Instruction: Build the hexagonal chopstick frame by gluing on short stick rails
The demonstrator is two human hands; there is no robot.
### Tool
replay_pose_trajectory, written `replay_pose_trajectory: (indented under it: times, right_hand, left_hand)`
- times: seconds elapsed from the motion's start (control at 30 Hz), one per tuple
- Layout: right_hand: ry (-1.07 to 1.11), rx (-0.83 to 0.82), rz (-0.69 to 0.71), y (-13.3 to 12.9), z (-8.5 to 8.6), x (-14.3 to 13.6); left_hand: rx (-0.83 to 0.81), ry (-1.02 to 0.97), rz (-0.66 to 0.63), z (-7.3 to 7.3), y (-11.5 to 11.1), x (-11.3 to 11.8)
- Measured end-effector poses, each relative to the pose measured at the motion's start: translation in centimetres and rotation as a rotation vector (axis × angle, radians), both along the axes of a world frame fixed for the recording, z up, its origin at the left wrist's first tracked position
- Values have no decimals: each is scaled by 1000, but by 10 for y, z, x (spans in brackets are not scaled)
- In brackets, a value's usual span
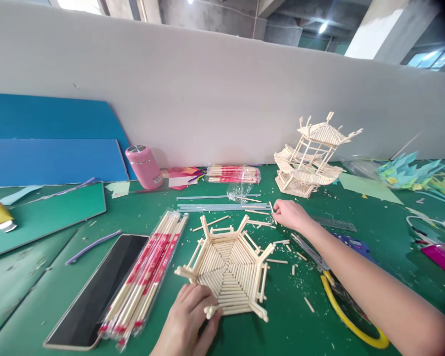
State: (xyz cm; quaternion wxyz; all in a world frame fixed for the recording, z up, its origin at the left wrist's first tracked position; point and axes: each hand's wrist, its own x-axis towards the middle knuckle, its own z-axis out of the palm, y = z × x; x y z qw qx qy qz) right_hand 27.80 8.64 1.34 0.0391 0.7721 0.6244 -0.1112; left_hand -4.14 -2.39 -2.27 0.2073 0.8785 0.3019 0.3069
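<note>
Fingers of the left hand (190, 316) curl around the near-left corner post of a hexagonal stick frame (232, 269), apparently to steady it. Fingers of the right hand (291, 215), beyond the frame's far-right corner, are drawn together and appear to pinch a short stick (271, 207), held by its end as such a thin piece needs.

The frame lies flat on a green bench (141, 210), directly before the person; its floor is rings of pale sticks, with paired posts at the corners. Stick offcuts (309, 304) litter the space to its right, where yellow-handled scissors (328, 295) lie partly under the right forearm, probably kept there for easy reach.

Left of the frame, a plastic packet of sticks (148, 277) rests beside a dark-screened phone (100, 291). Past the frame's far edge are translucent strips (215, 207), then a second packet (233, 174). Farther back, to the frame's right, stands a pagoda model (311, 174) of similar sticks, perhaps for comparison; to its left, a pink tumbler (144, 168).

The tumbler has a small white label, too small to read. Both packets show red and white bands without legible lettering. No brand can be made out.
</note>
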Motion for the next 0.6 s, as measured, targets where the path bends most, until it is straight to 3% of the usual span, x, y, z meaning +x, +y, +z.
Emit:
replay_pose_trajectory:
  times: [0.13, 0.27, 0.43, 0.6]
  right_hand:
    - [104, -13, -75, 15, -8, -2]
    - [285, 36, -143, 10, -4, 8]
    - [646, 169, -182, -25, 14, 23]
    - [994, 292, -155, -72, 31, 18]
  left_hand:
    - [16, 16, -4, -1, 0, -1]
    - [1, 28, -1, 0, 0, -1]
    - [-39, 55, -9, 4, 0, -1]
    - [-37, 44, -18, 6, -1, 0]
